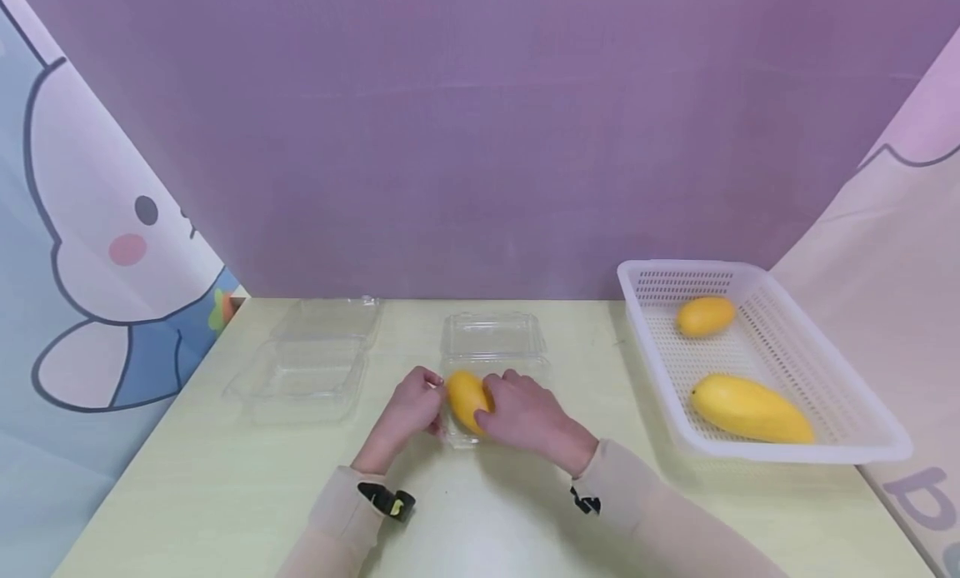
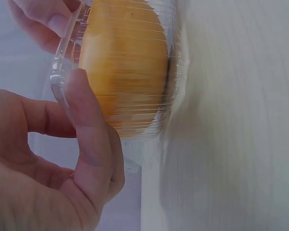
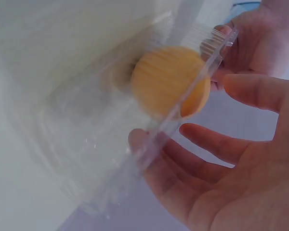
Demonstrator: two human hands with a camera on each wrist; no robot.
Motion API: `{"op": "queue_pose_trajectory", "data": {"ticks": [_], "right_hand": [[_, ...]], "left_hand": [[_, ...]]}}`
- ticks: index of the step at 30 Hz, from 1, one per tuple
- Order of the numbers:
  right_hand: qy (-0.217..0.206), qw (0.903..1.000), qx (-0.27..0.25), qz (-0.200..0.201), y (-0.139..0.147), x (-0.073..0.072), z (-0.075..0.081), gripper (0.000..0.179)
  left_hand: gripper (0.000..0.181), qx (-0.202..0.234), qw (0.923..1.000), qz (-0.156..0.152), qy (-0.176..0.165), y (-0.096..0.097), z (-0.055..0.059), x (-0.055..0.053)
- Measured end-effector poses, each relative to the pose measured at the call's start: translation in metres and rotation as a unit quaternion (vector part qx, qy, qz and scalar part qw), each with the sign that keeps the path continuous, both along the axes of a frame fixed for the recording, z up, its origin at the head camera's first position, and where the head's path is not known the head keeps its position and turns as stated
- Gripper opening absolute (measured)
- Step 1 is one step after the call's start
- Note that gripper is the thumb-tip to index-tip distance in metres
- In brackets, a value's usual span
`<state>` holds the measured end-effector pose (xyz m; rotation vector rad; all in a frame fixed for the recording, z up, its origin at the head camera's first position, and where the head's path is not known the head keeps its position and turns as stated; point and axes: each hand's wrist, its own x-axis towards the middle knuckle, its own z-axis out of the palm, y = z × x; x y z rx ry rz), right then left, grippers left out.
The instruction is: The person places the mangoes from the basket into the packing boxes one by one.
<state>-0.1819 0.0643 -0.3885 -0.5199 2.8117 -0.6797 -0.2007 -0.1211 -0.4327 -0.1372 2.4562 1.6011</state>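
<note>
A yellow mango (image 1: 467, 399) lies in the base of a clear plastic clamshell box (image 2: 156, 127), whose lid (image 1: 492, 336) is folded back behind it. At the box's left side, my left hand (image 1: 416, 403) pinches the rim between thumb and finger. My right hand (image 1: 528, 411) is at the mango's right side with thumb and fingers spread. In the right wrist view, small gaps show between the mango (image 3: 166, 82) and the thumb and index fingertips, while another fingertip is against the box's wall.
Another clear clamshell box (image 1: 307, 378) stands with its lid up on the left of the table (image 1: 187, 486). To the right, a white perforated basket (image 1: 825, 345) holds a small mango (image 1: 706, 316) and a larger mango (image 1: 750, 410). A purple panel (image 1: 487, 145) rises behind.
</note>
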Motion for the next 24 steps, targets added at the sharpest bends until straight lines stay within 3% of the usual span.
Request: {"op": "queue_pose_trajectory", "data": {"ticks": [7, 16, 24], "right_hand": [[0.024, 0.9982, 0.049, 0.024, 0.006, 0.006, 0.007, 0.031], [0.075, 0.9872, 0.134, 0.043, 0.016, 0.007, 0.018, 0.060], [0.101, 0.9806, 0.162, 0.043, 0.032, 0.006, 0.030, 0.066]], "left_hand": [[0.026, 0.010, 0.9999, 0.002, 0.001, 0.001, 0.000, 0.000], [0.025, 0.007, 1.0000, -0.001, 0.002, 0.000, 0.000, 0.000], [0.024, 0.009, 0.9999, -0.002, 0.007, 0.000, -0.002, 0.000]]}}
